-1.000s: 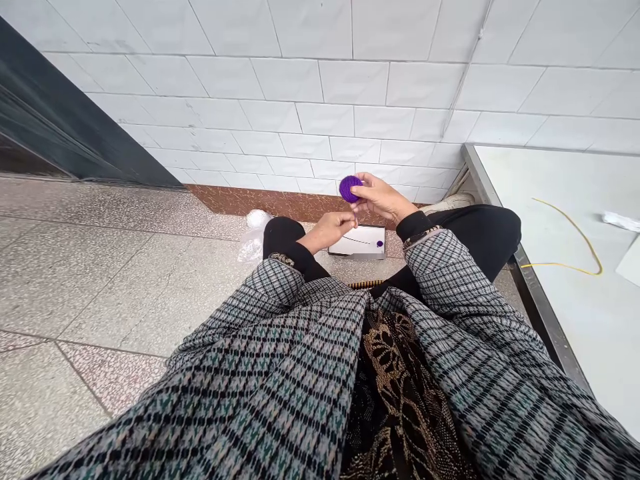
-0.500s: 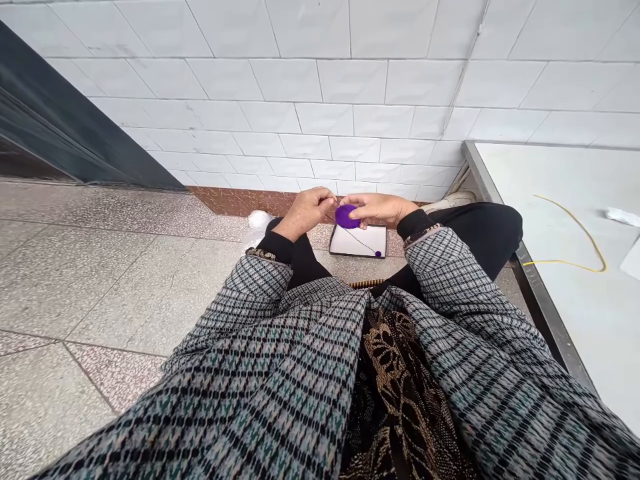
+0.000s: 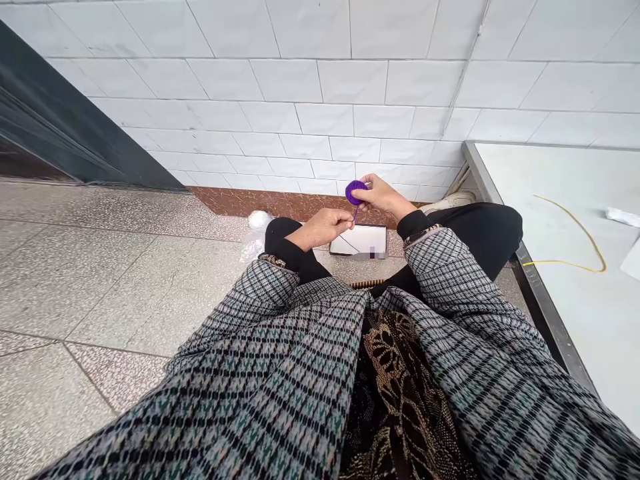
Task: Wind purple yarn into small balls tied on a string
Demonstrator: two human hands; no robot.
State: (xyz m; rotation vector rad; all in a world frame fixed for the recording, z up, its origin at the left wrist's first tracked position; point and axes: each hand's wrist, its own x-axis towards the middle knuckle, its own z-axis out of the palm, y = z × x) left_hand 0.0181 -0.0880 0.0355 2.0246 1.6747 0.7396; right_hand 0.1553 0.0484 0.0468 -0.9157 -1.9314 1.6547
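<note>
In the head view, the person sits with knees apart, and both hands are up in front, near the tiled wall (image 3: pixel 335 80). The right hand (image 3: pixel 384 197) grips a purple ball of yarn (image 3: pixel 353 186), thumb on the near face and fingers behind; held out at the fingertips like this, most of its rim is probably left free for yarn to pass around. The left hand (image 3: pixel 323 228), lower and just beside it, is closed in a pinch on a short strand (image 3: pixel 355 213) that runs up to the ball (fairly straight, so likely kept under light pull).

Below the hands, a shallow white box (image 3: pixel 367 237) lies on the floor (image 3: pixel 150 287), perhaps placed between the knees to keep loose yarn off the tiles. A thin dark line (image 3: pixel 349 244) crosses it, but its far end goes into a blurred patch, and whatever lies there cannot be made out.

The left fingertips hide the pinched yarn itself, and the ball's back is covered. A white ball (image 3: pixel 260 219) and clear plastic (image 3: pixel 251 247) sit by the left knee, partly masked by it. On the table (image 3: pixel 530 173), a yellow string (image 3: pixel 604 265) curves; a white scrap beyond is cut off.
</note>
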